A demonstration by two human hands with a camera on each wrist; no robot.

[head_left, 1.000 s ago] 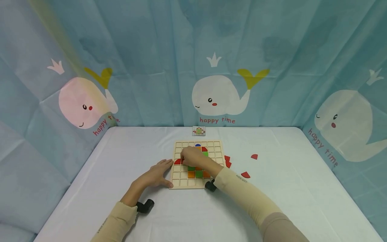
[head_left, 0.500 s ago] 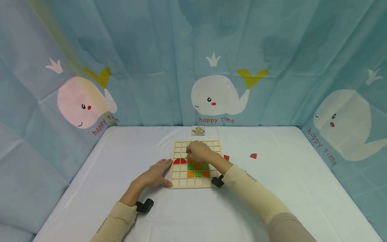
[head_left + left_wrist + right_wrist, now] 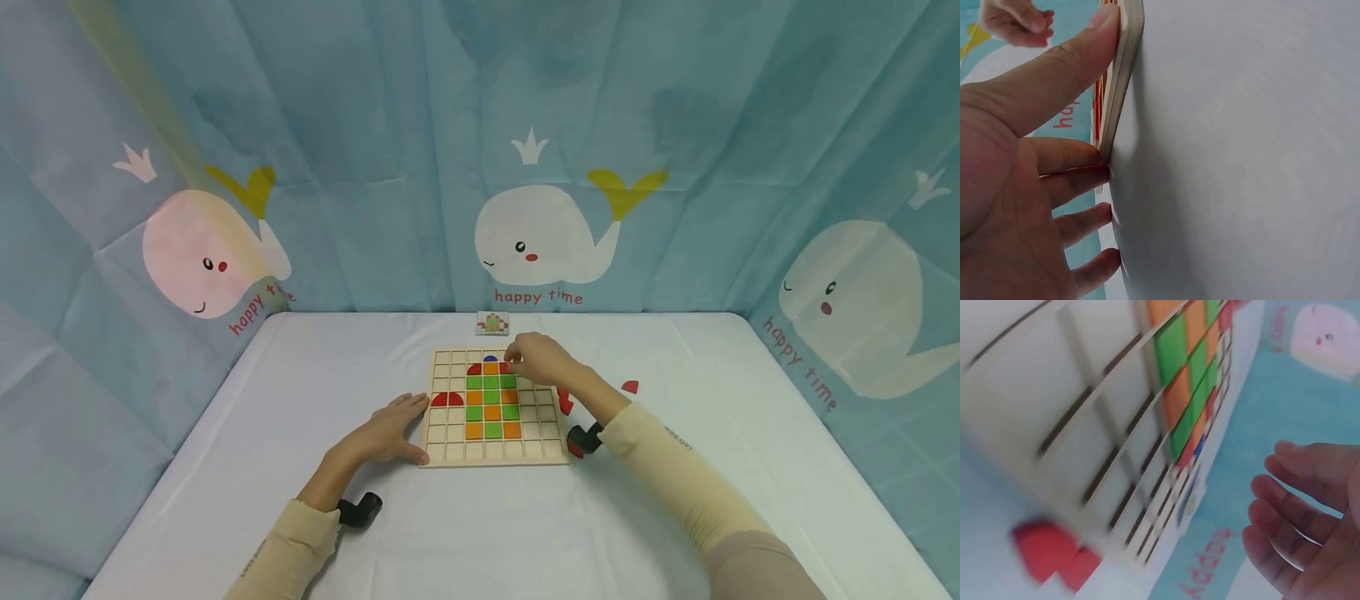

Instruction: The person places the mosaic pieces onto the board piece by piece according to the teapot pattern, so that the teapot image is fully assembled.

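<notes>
A wooden grid board lies on the table with green and orange square tiles in its middle columns. Two red quarter-round tiles sit side by side at its left, and a blue half-round piece tops the pattern. My left hand rests along the board's left side, thumb against its edge near the front corner, fingers spread. Raised over the board's back right part, my right hand has loosely bent fingers with nothing between them in the right wrist view.
Loose red pieces lie by the board's right edge, another red piece farther right, and one partly behind the right wrist's black camera. A small pattern card is at the table's back edge, before a blue whale curtain.
My right hand has moved rightward from the red tiles at the board's left, uncovering the tile pattern; the right red tile of that pair now shows fully. The left hand has stayed put.
</notes>
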